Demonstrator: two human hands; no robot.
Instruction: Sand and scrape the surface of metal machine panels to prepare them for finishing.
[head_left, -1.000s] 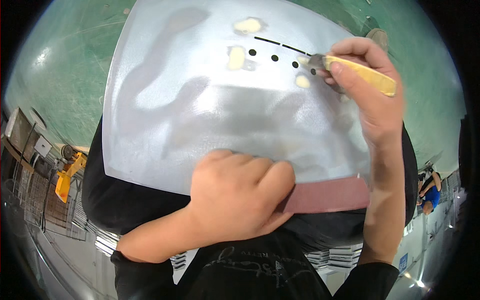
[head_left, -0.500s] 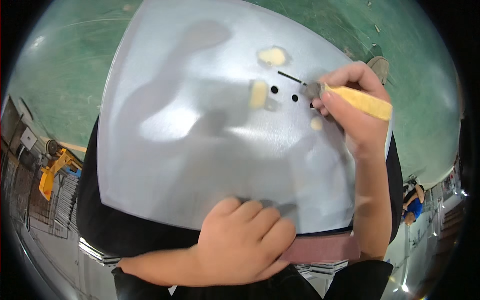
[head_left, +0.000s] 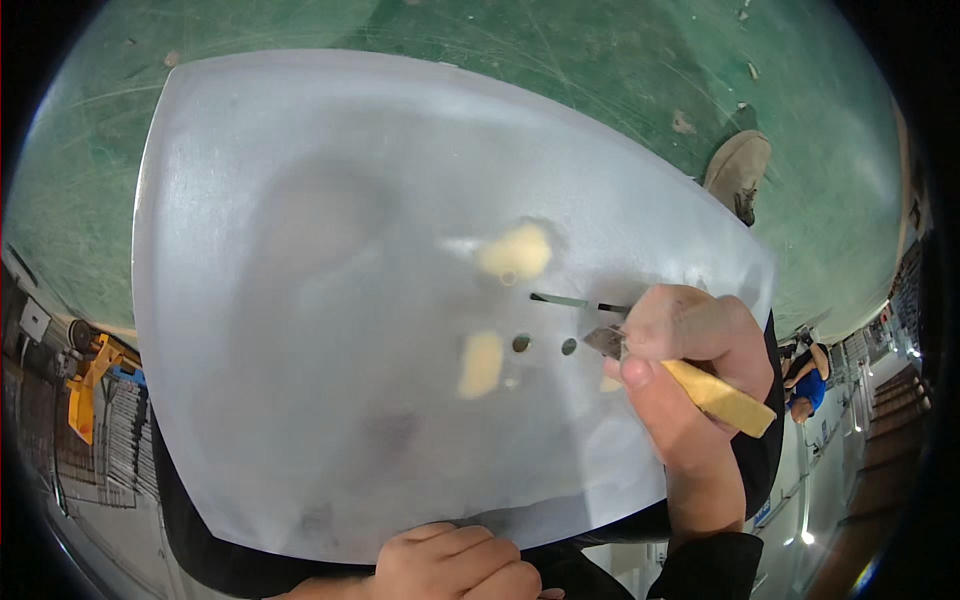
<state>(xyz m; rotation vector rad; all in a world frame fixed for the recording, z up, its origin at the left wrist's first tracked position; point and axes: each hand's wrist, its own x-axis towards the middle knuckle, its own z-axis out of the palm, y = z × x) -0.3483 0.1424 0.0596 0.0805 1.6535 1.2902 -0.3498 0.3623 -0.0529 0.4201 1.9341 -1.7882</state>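
A large curved silver-grey sheet-metal panel (head_left: 300, 430) lies across my lap. It has round holes and narrow slots right of its middle. Pale yellow filler patches mark it: one patch (head_left: 522, 250) above the slots, another patch (head_left: 482, 365) left of the holes, a third partly behind my fingers. My right hand (head_left: 690, 350) grips a small scraper (head_left: 715, 395) with a yellow handle; its grey blade is at the panel beside the holes, contact unclear. At the panel's near edge, my left hand (head_left: 460, 565) is closed around a reddish-brown strip, now mostly out of view.
Green scuffed floor (head_left: 600, 90) surrounds the panel's far side. A beige shoe (head_left: 740, 170) stands beyond the right edge. Yellow equipment (head_left: 85, 400) stands at far left. A person in blue (head_left: 808, 380) is in the distance at right.
Panel and both hands sit lower in the picture, and the far edge of the panel has come into view. The blade is nearer the holes. The strip in my left fist has almost left the picture.
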